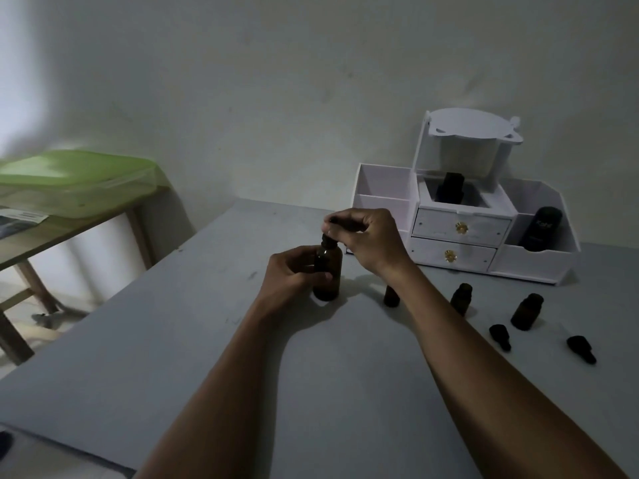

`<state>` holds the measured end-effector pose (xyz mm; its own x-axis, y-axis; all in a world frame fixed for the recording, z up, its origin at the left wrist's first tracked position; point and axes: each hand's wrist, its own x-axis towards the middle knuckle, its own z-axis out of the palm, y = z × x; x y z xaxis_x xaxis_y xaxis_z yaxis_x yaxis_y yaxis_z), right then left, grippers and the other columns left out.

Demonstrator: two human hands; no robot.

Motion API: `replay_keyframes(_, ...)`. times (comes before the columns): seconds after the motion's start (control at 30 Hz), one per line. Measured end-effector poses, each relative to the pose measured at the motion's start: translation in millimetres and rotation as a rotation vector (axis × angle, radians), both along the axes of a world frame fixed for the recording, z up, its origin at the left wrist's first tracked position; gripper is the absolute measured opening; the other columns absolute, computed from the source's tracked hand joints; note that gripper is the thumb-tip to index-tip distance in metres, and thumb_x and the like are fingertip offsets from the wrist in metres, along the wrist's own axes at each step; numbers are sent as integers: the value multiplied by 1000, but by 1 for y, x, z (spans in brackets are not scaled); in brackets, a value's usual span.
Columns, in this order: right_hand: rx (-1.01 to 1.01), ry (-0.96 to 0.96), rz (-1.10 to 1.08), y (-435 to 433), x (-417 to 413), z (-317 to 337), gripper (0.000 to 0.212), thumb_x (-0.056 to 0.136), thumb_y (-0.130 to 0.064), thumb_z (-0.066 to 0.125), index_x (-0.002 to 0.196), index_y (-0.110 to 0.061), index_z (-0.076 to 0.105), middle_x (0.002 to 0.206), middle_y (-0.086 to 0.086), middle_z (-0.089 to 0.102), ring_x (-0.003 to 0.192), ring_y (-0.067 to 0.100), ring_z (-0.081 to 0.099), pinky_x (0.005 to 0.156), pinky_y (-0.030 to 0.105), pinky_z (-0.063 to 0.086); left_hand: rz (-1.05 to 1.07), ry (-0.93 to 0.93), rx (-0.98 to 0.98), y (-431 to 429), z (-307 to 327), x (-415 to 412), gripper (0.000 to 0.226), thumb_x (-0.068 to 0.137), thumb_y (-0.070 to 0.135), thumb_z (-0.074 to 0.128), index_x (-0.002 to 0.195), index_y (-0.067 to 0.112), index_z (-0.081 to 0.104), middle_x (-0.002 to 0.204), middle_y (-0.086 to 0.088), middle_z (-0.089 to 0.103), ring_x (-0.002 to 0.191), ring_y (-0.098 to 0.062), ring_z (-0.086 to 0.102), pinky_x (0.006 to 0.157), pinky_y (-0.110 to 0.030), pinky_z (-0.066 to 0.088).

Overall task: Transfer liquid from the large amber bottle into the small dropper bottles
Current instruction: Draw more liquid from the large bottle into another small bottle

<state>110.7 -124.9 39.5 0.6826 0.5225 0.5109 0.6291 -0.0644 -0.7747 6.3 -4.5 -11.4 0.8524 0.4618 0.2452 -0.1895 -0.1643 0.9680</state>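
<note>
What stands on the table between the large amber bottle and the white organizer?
In the head view, one small bottle, partly hidden behind the right forearm; otherwise bare table.

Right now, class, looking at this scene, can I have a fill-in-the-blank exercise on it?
1. The left hand grips the large amber bottle around its ____.
2. The right hand pinches the bottle's ____.
3. Two loose dropper caps lie on the ____.
4. The white organizer has ____ drawers.

Missing words: body; top; table; two

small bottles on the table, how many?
3: one partly behind the right wrist, one right of it, one furthest right. All uncapped; more may be hidden.
</note>
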Motion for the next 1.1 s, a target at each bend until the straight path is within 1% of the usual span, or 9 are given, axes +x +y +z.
replay_keyframes(0.17,-17,-19,-1,2,2,-3,16,84,-20,77,99,-14,79,91,-6,76,84,0,71,76,6,51,-23,7,23,4,-1,-1,40,76,-4,74,106,23,74,92,8,77,87,-6,73,75,-22,59)
replay_keyframes(0.4,32,-37,-43,7,-2,-4,8,84,-13,76,90,-10,79,77,-9,71,70,-8,66,65,4,47,-35,18,34,5,-2,0,39,77,-2,74,105,25,72,95,11,76,88,-2,72,69,-16,55)
replay_keyframes(0.53,51,-80,-99,11,-4,-4,6,83,-13,77,87,-8,79,76,-7,70,69,-4,64,66,3,47,-28,30,40,6,-4,2,40,77,0,74,112,19,72,101,6,75,91,-6,72,72,-18,56)
replay_keyframes(0.7,60,-97,-132,11,-8,-5,7,84,-14,76,87,-9,79,82,-2,74,73,0,66,69,5,49,-7,36,35,4,-6,1,40,76,1,74,112,19,74,97,5,77,90,-9,72,72,-21,58)
replay_keyframes(0.8,49,-97,-126,8,-11,-4,9,84,-17,76,91,-12,79,87,-2,76,76,-2,67,73,7,52,8,44,-39,0,-6,0,39,76,0,74,110,18,74,95,1,77,88,-13,73,75,-29,61)
replay_keyframes(0.9,90,-91,-129,3,-12,6,13,84,-22,76,94,-14,79,89,-4,77,81,3,71,80,20,58,12,60,-37,-2,-6,0,39,75,-1,72,106,22,76,93,2,77,86,-14,73,79,-38,61)
replay_keyframes(0.97,125,-91,-114,0,-13,21,15,85,-23,76,95,-13,78,89,-2,77,81,5,71,81,26,60,19,57,2,-2,-6,0,40,73,5,74,108,25,75,95,4,77,90,-12,72,84,-41,60)
replay_keyframes(1.03,187,-98,-93,-5,-16,42,15,85,-21,76,96,-10,78,87,0,77,80,8,73,80,30,61,67,6,77,-3,-5,0,45,73,25,75,117,29,71,104,9,74,99,-5,68,86,-30,55)
replay_keyframes(1.1,267,-117,-76,-14,-19,65,15,86,-19,75,96,-8,77,85,2,77,77,10,74,78,31,61,223,-61,153,-7,-4,1,58,72,47,71,126,28,65,113,10,69,106,-2,62,82,-23,50)
